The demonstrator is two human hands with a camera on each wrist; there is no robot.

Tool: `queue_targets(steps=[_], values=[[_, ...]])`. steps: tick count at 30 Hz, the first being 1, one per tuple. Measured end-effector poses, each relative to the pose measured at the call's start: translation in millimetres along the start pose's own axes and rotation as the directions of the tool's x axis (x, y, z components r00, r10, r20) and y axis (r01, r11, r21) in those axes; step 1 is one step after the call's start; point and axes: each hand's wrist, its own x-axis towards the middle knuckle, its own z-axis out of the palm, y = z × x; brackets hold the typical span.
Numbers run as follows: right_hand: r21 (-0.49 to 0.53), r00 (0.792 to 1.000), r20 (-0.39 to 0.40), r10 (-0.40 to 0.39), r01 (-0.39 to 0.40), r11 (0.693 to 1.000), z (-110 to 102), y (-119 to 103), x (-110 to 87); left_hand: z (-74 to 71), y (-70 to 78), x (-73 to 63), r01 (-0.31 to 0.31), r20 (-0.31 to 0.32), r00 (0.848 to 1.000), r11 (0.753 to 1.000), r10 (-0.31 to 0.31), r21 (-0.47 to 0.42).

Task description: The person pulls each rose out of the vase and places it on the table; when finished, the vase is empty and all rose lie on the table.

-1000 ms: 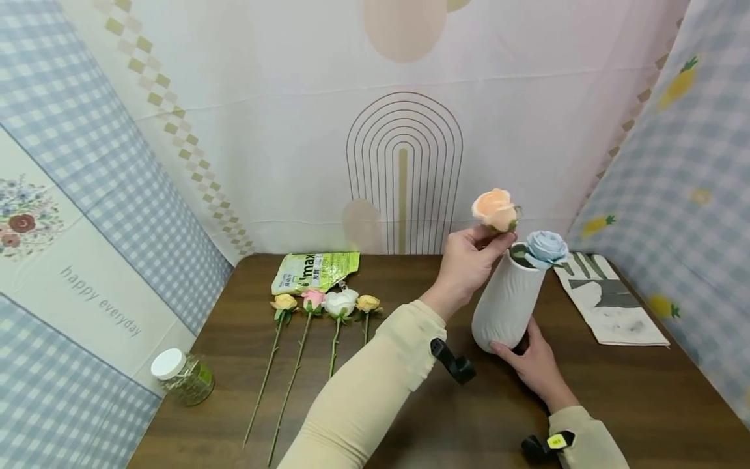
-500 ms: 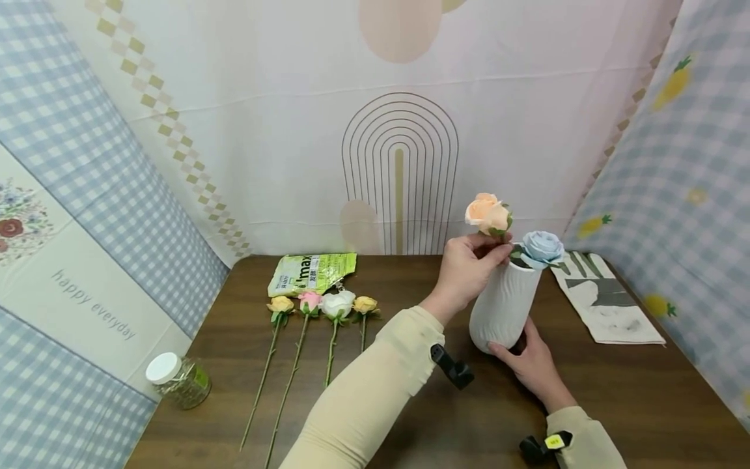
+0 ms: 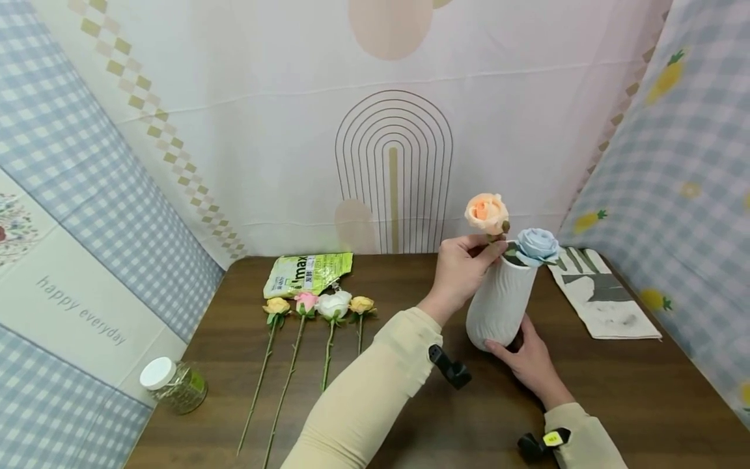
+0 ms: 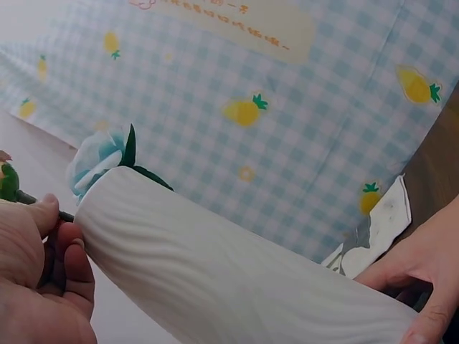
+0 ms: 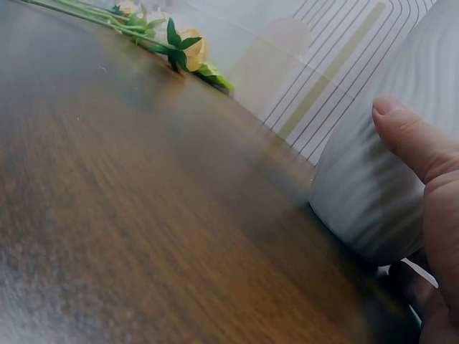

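The peach-coloured rose with layered petals, which looks artificial [image 3: 487,213], is upright just over the mouth of a tall white vase with wavy ridges [image 3: 502,303], to one side of a pale blue rose with ruffled petals [image 3: 537,246] that already sits at this mouth. The fingers of the left hand [image 3: 463,270] pinch the dark green, thin stem [image 4: 26,197] below the flower head, close to the rim; how deep the stem goes inside, I cannot tell. The right hand [image 3: 532,365] grasps the vase low, near its base, with the thumb across the wall and fingers going around behind. I judge the rose to be very light, with soft petals that can be crushed and a stem probably stiff but a little bendable — so the good place to hold is the stem under the green leaves, not the head. The vase seems to be ceramic: rigid, rather smooth in spite of its ridges, and perhaps breakable if it falls on the dark brown wooden surface [image 3: 433,417] — therefore a firm hold on the wide lower part looks the safest.
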Motion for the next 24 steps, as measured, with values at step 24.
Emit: queue_targets(steps=[24], values=[[0.001, 1.000, 0.004, 0.004, -0.004, 1.000, 0.5, 0.4, 0.6, 3.3, 1.2, 2.6, 0.056, -0.018, 0.998, 0.994, -0.058, -0.099]])
